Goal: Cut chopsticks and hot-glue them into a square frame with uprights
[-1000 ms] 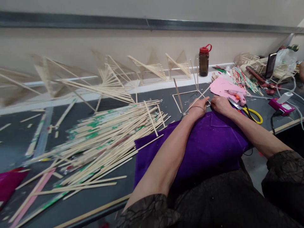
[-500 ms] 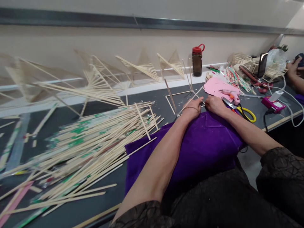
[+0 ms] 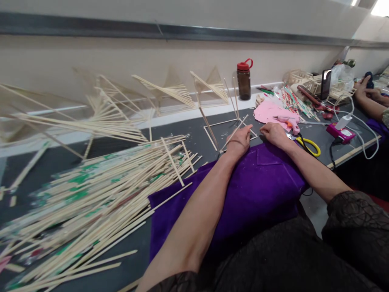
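Thin wooden sticks form a small square frame [image 3: 221,122] on the dark tabletop, with several sticks standing up from it. My left hand [image 3: 238,142] is closed at the frame's near right side, its fingers around a slanting wooden stick [image 3: 242,122]. To the right, my right hand [image 3: 275,134] is held just off the frame's corner, with thumb and fingers pinched together. Whatever may be between those fingertips is too small to make out. Yellow-handled scissors [image 3: 313,147] and a pink glue gun [image 3: 290,121] lie beside my right wrist.
Loose sticks [image 3: 115,202] and their wrappers cover the left of the table. Twisted stick models [image 3: 173,90] and a red-lidded bottle [image 3: 244,81] stand along the wall. Pink paper [image 3: 267,111], a magenta power adapter [image 3: 340,133], cables and another person's hands [image 3: 364,92] are rightward. Purple cloth [image 3: 261,182] hangs over the front edge.
The view has swung slightly right, so the scene sits farther left. My right hand has drawn a little away from my left hand and the frame. The left hand stays at the stick.
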The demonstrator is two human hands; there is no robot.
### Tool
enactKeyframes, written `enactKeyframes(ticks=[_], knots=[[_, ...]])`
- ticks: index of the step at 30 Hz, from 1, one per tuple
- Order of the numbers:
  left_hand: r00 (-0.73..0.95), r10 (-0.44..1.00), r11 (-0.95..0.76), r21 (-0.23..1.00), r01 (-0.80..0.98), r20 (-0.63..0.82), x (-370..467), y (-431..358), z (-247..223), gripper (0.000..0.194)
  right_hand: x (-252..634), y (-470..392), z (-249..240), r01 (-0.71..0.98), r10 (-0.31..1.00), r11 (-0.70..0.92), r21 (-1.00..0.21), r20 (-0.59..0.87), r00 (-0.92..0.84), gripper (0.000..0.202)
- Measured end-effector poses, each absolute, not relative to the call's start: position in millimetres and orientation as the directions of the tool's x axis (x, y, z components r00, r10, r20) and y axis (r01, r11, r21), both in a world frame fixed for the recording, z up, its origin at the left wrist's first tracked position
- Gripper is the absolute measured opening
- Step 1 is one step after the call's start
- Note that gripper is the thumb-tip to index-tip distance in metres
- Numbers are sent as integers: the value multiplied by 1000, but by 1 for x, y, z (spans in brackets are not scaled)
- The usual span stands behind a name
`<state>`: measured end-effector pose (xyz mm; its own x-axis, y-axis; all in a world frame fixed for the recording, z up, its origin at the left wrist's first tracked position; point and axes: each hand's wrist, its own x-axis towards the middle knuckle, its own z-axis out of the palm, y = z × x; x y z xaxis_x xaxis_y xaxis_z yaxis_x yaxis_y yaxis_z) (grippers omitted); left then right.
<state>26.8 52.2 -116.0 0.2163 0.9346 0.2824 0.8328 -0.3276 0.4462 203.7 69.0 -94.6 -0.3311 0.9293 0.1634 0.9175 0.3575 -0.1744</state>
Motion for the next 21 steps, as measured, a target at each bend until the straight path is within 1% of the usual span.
enactKeyframes(ticks=[4, 7, 11, 15, 21], knots=[[202, 922, -335, 422, 842, 330, 27, 49, -112, 48, 205, 67, -96, 915, 935, 348, -206, 146, -323, 37], [168, 926, -308, 419, 855, 338, 28, 47, -110, 47, 202, 63, -96, 919, 934, 351, -179, 136, -330, 36], [154, 918, -310, 419, 854, 367, 28, 48, -111, 44, 197, 57, -96, 930, 937, 338, -145, 138, -320, 43], [159, 909, -328, 425, 844, 386, 28, 51, -115, 44, 195, 56, -95, 929, 934, 353, -112, 108, -342, 48], [172, 903, -350, 442, 826, 395, 26, 53, -118, 43, 196, 56, -92, 928, 931, 364, -86, 72, -358, 42]])
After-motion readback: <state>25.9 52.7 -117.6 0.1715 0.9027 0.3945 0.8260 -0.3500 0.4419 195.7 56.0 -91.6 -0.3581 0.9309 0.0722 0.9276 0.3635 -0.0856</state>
